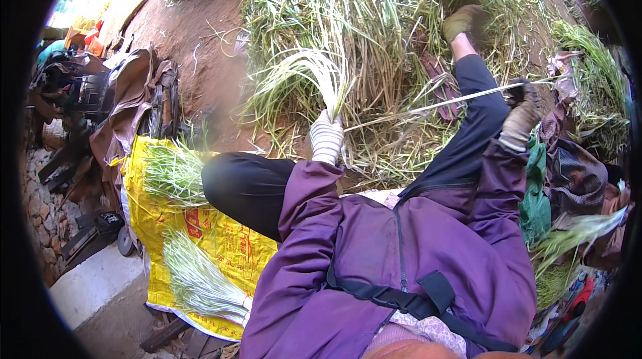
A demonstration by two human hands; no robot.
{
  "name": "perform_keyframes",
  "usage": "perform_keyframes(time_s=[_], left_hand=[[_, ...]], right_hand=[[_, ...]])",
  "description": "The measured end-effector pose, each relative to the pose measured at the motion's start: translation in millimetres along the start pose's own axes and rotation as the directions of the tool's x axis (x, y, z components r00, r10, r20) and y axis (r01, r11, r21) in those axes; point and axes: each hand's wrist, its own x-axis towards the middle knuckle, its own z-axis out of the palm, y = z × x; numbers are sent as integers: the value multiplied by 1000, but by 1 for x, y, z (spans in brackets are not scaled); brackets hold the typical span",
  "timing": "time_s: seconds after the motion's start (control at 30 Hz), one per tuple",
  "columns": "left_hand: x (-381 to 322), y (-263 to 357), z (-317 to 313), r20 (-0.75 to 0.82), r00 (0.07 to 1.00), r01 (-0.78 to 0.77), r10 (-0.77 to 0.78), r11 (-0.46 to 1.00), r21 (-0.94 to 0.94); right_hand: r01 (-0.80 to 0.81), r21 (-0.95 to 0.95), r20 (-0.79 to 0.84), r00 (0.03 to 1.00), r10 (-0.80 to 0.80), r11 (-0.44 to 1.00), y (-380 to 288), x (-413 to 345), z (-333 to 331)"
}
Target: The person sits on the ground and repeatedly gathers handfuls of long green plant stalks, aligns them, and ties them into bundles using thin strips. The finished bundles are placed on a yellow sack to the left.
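My left hand [326,137], in a striped knit glove, is closed around the base of a bunch of pale green stems [313,75], whose tips droop to the left. Up and to the right, my right hand [521,103], in a soiled glove with dark fingers, grips a long pale plant strip [454,100]. That strip runs taut between the two hands, its lower end close to my left glove. Before me lies a large heap of cut grassy stems [366,43]. At the lower left, a bundle of stems [203,278] tied near its base rests on a yellow woven sack.
The yellow woven sack [200,231] bears printed writing and also holds a loose green bunch [175,173]. My legs are spread around the work area, a shoe [464,20] touching the heap. A green sack [534,193] and more stems [597,68] lie at right.
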Motion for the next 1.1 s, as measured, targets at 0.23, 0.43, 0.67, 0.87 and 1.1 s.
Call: perform_keyframes(time_s=[0.23, 0.43, 0.67, 0.87, 1.1], left_hand=[[-1, -42, -8, 150, 989, -81, 9, 869, 487], [-1, -19, -22, 225, 974, -21, -1, 995, 95], [-39, 54, -50, 389, 920, 339, -56, 611, -715], [-54, 71, -33, 451, 880, 283, 148, 599, -749], [-38, 66, -34, 239, 966, 145, 96, 568, -811]], right_hand=[[193, 65, 81, 977, -198, 979, -36, 24, -14], [100, 97, 462, 877, -134, 990, -48, -49, 31], [-198, 134, 763, 646, 27, 971, -56, -137, 92], [-304, 80, 819, 564, 111, 949, -51, -170, 131], [-158, -212, 922, 295, 251, 964, -13, -195, 120]])
